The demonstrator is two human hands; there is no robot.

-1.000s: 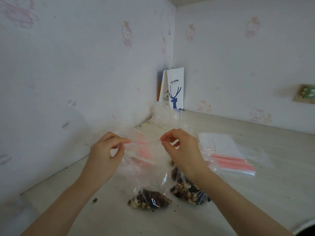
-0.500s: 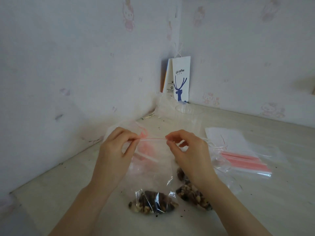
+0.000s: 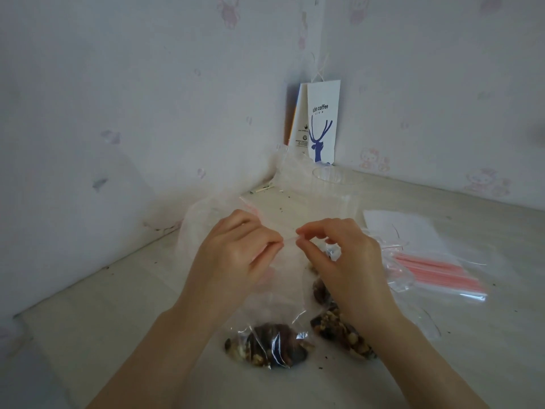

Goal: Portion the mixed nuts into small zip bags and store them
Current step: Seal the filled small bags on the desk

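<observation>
The step in hand looks like sealing a filled portion: the left hand (image 3: 236, 258) and the right hand (image 3: 339, 255) are raised close together, each pinching one end of the pale zip strip along the top of a small zip bag (image 3: 274, 293) that hangs between and below them. The thumbs and forefingers are pressed shut on that top edge, with only a short stretch of strip showing in the gap between the two pinches. Whether the seal is already closed along its whole length cannot be told. The next move probably calls for running the pinch along the strip until it locks, then setting the bag aside for storage. The bag is clear and thin, crinkled with bright glints, and its mixed nuts (image 3: 268, 345) sit bunched at the bottom, below the left wrist, dark brown with some paler pieces. More nuts in clear plastic (image 3: 342, 335) lie under the right wrist, touching or nearly touching the held bag. To the right of the right hand lies a pack of empty zip bags (image 3: 436, 273) with pink strips. Beyond both hands, in the corner, stands a white coffee-shop paper bag (image 3: 321, 122), with a clear plastic cup (image 3: 328, 180) in front of it.
</observation>
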